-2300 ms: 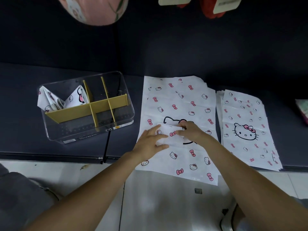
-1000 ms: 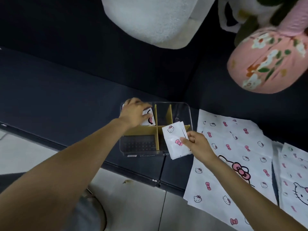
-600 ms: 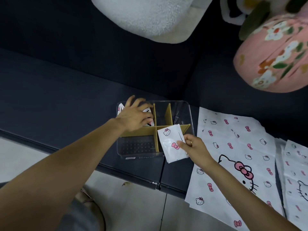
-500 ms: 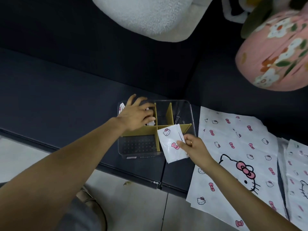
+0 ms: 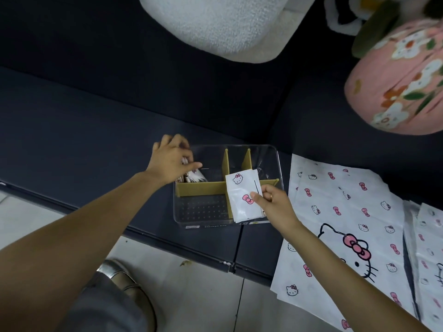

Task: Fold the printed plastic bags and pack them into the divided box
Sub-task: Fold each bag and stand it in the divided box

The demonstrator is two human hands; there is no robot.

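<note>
Dark navy upholstery covers the counter (image 5: pixel 72 130), a long cushioned surface with a pale tiled floor (image 5: pixel 196 291) below its near edge. Close to that near edge stands the divided box (image 5: pixel 275 159), a clear plastic tray with mustard-yellow dividers (image 5: pixel 201 188) that split it into compartments. Over the box's right half, the right hand (image 5: pixel 272 203) pinches a folded bag (image 5: pixel 243 195) between thumb and fingertips; the small white packet, printed with a cat face and a pink bow, is held tilted above the long divider and hides part of the near right compartment. Whether it touches the divider cannot be told. At the box's far left corner, the left hand (image 5: pixel 171 156) reaches into the far left compartment, its fingers curled around the tops of the packed bags (image 5: pixel 194 177), a few folded white pieces standing there on edge. The near left compartment shows only its dotted floor.

To the right of the box, well apart from both hands, a stack of flat bags (image 5: pixel 335 212) lies spread over the counter and hangs past its near edge. A second stack (image 5: pixel 429 248) sits at the right frame edge. A white plush cushion (image 5: pixel 215 22) and a pink flowered cushion (image 5: pixel 402 87) fill the top of the view. A silver shoe (image 5: pixel 119 274) shows on the floor.
</note>
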